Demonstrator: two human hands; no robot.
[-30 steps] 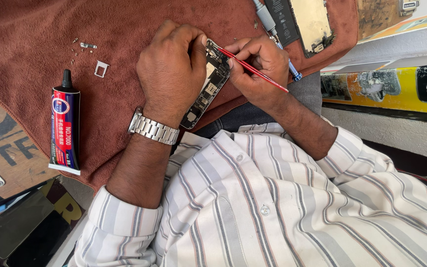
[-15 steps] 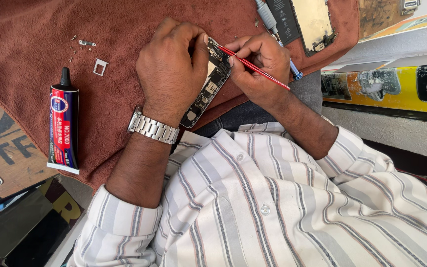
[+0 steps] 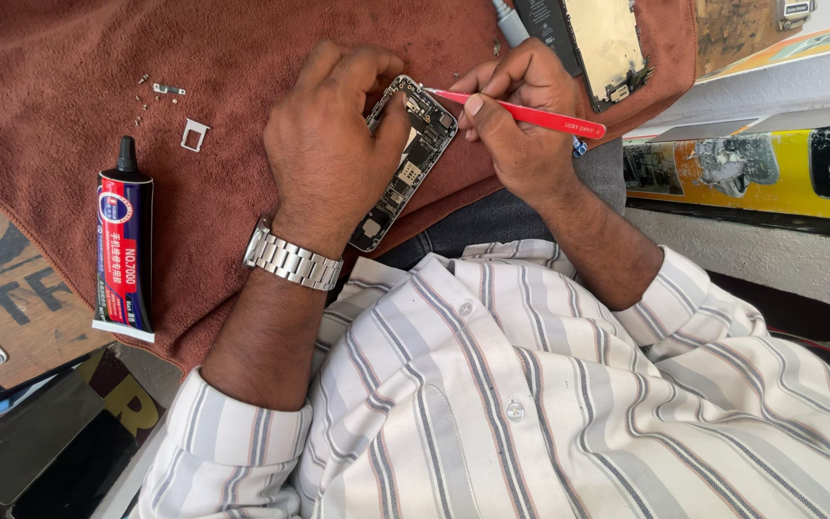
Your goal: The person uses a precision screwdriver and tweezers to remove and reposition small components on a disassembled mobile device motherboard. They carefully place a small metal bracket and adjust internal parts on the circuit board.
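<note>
- While the brown cloth [image 3: 40, 106] covers the desk, far left lies a glue tube [image 3: 125, 252] with a black nozzle, flat and capped, untouched and well apart from both hands
- Up and to its right, tiny screws [image 3: 167, 89] and a small white tray frame [image 3: 194, 134] sit loose on the cloth, so by my reading some stripping-down is already done
- Now the left hand [image 3: 333, 154], steel watch [image 3: 292, 259] at the wrist: its fingers curl round the opened phone body [image 3: 405, 163], thumb against the near edge, holding it tilted just above the cloth
- That phone has its front off; the dark board and metal shields show plainly inside the shell
- Moving right, red tweezers [image 3: 521, 112] run from the right hand down to the phone's upper corner, the tip touching or just at the parts there; I cannot tell if anything is caught in the tip
- Right hand [image 3: 521, 130]: thumb and forefinger pressed together on the tweezers, the other fingers tucked beneath
- Beyond it at the top edge, a removed screen panel [image 3: 607, 43] lies face down beside a dark flat part, perhaps the battery
- My call: mid-job; opening is finished, fine work inside is in hand, and with parts lying loose and the glue unused, reassembly is all left to do
</note>
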